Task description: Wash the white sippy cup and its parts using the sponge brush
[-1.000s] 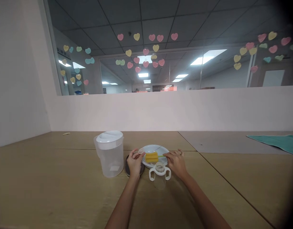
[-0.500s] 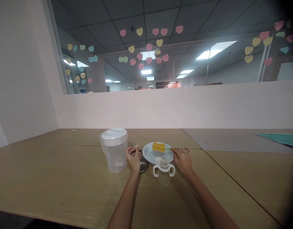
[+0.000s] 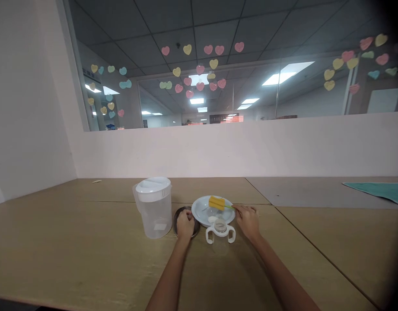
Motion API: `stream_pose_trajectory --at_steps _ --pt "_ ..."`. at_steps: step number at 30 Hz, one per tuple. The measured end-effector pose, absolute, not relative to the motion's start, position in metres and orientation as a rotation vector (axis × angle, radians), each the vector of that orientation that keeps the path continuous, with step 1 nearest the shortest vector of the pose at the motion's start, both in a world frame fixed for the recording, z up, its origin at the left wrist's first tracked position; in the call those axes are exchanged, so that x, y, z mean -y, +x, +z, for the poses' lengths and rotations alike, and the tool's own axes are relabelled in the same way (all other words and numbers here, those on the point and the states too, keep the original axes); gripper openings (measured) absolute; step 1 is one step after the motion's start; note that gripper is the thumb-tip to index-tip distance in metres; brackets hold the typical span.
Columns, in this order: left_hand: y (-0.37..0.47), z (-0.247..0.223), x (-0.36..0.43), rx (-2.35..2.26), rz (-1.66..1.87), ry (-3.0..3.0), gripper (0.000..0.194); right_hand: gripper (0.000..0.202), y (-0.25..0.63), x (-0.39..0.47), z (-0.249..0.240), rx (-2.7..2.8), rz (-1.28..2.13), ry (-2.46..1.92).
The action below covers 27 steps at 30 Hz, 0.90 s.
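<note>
My right hand [image 3: 248, 219] is closed around the thin green handle of a sponge brush [image 3: 216, 203]. The brush's yellow sponge head is over a white plate [image 3: 199, 216]. Over a dark round metal dish [image 3: 176, 221], my left hand [image 3: 185, 225] points downward with curled fingers; its fingertips are mostly hidden, so I cannot make out what they hold. A clear baby bottle [image 3: 220, 225] with two white side handles stands uncapped in front of the plate, between my forearms. Small clear and whitish parts [image 3: 212, 219] lie on the plate.
Left of the dish stands a translucent pitcher [image 3: 155, 216] with a white lid. A green cloth [image 3: 380, 190] lies on the table at the far right. At the back left is a small pale piece [image 3: 97, 181]. A low wall with a window runs behind the table.
My left hand has lowered into the dish, and the small whitish piece at its fingertips is now out of sight. The brush remains in my right hand, nearly still. The view has shifted slightly.
</note>
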<state>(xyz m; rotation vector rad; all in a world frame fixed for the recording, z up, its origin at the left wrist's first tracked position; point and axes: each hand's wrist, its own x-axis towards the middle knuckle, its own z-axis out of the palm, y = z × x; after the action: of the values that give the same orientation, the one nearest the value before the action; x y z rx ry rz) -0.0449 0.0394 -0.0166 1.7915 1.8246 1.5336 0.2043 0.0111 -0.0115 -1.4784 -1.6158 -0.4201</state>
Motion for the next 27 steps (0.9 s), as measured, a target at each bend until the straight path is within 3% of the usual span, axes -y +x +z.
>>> stream_pose_trajectory --at_steps 12,21,27 --pt "-0.022 0.022 -0.008 -2.033 1.076 2.540 0.034 0.033 0.201 -0.007 -0.004 1.587 -0.339 -1.516" --pt "0.013 0.031 -0.063 -1.829 0.644 2.558 0.031 0.032 0.204 -0.012 -0.006 1.477 -0.299 -1.562" --pt "0.016 0.029 -0.069 -1.784 0.419 2.553 0.049 0.032 0.203 -0.013 -0.004 1.455 -0.278 -1.584"
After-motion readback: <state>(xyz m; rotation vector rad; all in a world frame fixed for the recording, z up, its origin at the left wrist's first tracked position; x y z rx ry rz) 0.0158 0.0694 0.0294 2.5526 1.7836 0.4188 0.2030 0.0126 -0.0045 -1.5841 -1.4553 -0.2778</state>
